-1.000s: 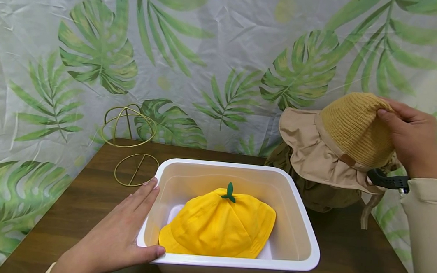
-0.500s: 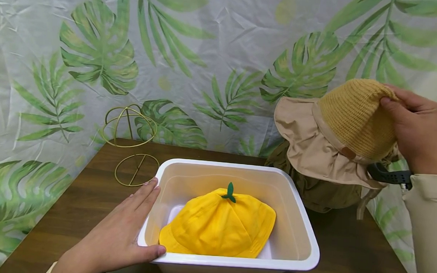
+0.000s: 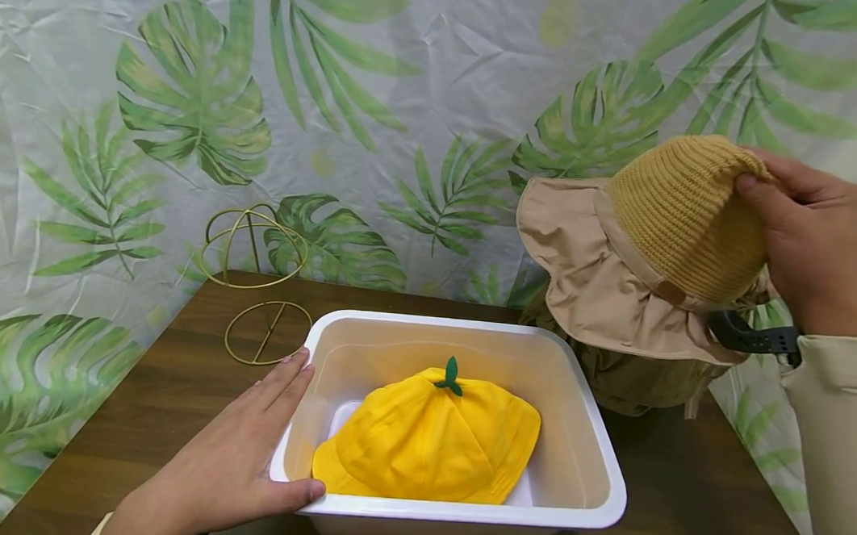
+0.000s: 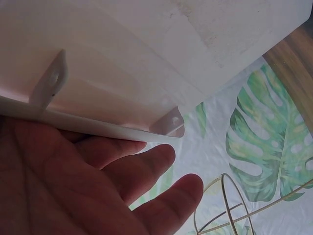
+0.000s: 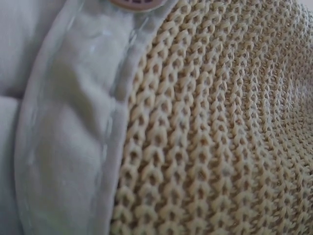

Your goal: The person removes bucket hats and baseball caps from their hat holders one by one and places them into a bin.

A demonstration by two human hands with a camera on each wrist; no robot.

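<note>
- Behind everything hangs a leaf-print cloth (image 3: pixel 454 59), creased, rising past the far edge of the dark brown worktop (image 3: pixel 123 413).
- At the back left, a gold wire frame (image 3: pixel 253 244) shows a domed top and a lower ring; it is near the tub's far left corner, just beyond the left fingertips.
- Front and centre sits a white tub (image 3: pixel 459 511), its walls standing between the yellow cap (image 3: pixel 427 437) and the rest of the worktop.
- Inside the tub, the cap lies crown up, brim to the left, a green sprout (image 3: pixel 450 378) on top.
- To the right, behind the tub, is an olive fabric item (image 3: pixel 633 383); the hat in front covers much of it, so I cannot tell its shape, or whether the two touch.
- Above it hangs the knit hat (image 3: pixel 685 224), mustard crown tilted, beige ruffled brim spread leftward, brown tag (image 3: pixel 670 291) at the band.
- Right hand (image 3: pixel 811 239): the grip is closed, thumb and fingers pinching the tip of the crown; a black strap (image 3: pixel 759 341) shows at the wrist.
- Left hand (image 3: pixel 222 451): the grip is loose, fingers straight along the tub's left side under the rim, thumb over the front left corner.
</note>
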